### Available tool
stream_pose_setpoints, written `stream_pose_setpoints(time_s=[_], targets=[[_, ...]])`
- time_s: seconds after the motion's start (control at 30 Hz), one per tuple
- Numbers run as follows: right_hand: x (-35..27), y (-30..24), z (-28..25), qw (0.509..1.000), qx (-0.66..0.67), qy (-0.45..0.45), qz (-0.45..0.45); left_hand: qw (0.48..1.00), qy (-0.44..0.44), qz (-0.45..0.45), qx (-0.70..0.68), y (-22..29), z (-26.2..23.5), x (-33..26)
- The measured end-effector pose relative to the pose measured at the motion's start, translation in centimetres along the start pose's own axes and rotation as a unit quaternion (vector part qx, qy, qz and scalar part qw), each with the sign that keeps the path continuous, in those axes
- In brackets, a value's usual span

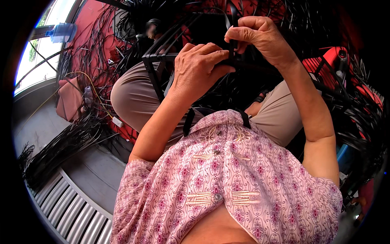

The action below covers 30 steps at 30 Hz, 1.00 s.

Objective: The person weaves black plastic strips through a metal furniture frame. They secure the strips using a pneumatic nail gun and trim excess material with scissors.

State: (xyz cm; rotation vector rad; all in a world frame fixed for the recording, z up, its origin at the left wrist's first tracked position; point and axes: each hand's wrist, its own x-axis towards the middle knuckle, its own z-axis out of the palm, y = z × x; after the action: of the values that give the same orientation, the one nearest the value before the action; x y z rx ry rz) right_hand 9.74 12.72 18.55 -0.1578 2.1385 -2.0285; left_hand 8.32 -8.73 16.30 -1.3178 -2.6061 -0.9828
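My left forearm slants up and inward from the lower edge to my left hand (201, 67), palm down over the black frame (152, 79) — fingers close together, thumb stretched rightward; I can't tell whether they grip it. Farther up, my right hand (260, 38) bends inward at the wrist, thumb and forefinger pinched on a black strip (234, 16) — it stands upright at the frame, just beyond my left fingertips.
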Motion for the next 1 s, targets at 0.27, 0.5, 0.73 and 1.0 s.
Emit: stream_pose_setpoints(time_s=[0.27, 0.5, 0.73, 1.0], targets=[[0.0, 0.2, 0.2, 0.989, 0.125, 0.06, 0.054, 0.996, 0.065, -0.016, -0.053, 0.7, 0.7, 0.0], [-0.5, 1.1, -0.7, 0.957, 0.097, 0.078, 0.26, 0.991, 0.108, 0.002, -0.081, 0.2, 1.6, 0.0], [-0.1, 0.3, 0.1, 0.975, 0.063, 0.026, 0.211, 0.984, 0.151, 0.031, -0.092, -0.3, 2.3, -0.5], [0.1, 1.4, 0.0, 0.978, 0.052, 0.012, 0.201, 0.981, 0.169, 0.042, -0.09, -0.7, 2.9, -0.7]])
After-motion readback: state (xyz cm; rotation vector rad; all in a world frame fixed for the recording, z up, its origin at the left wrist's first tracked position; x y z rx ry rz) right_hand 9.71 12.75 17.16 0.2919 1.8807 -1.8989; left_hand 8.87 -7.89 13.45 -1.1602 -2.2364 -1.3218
